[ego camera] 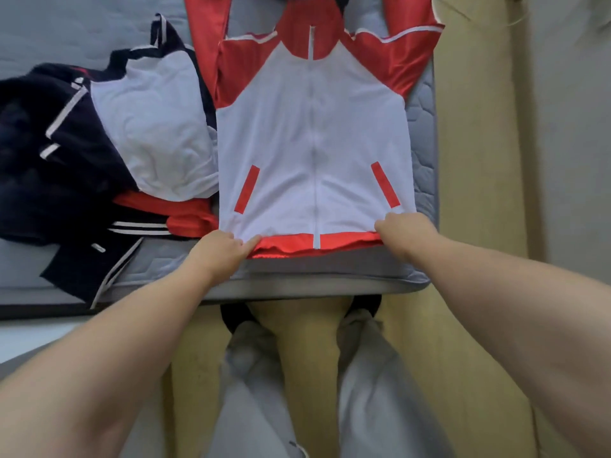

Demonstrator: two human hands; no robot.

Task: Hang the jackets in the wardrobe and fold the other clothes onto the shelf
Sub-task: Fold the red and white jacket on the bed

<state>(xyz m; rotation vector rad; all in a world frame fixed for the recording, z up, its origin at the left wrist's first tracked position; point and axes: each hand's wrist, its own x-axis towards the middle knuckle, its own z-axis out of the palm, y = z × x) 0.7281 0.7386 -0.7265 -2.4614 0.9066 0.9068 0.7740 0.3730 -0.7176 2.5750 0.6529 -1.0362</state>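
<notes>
At the far left a heap of clothes lies on the grey quilted mattress [330,271]: a dark navy garment [49,166] with white stripes, crumpled, and partly over it a white and navy jacket [155,133]. A red garment [186,214] shows from beneath that jacket's lower edge, touching the left side of the spread jacket. The left hand [221,254] is at the near edge of the mattress, fingers curled and pinching the lower left corner of the red hem, with one digit laid along the hem's top. The white and red jacket [314,127] lies flat and front up in the middle of the mattress. Its zip is closed, its red collar points away from the person, its red sleeves are spread out to both sides, and two slanted red pocket strips sit low on the white body. The right hand [405,233] grips the lower right corner of the same hem, fingers curled tight with knuckles up; its fingertips are hidden in the cloth. To the right of the mattress runs a yellowish floor [479,193]. Below, the person's legs in grey trousers [380,391] stand against the bed's edge.
</notes>
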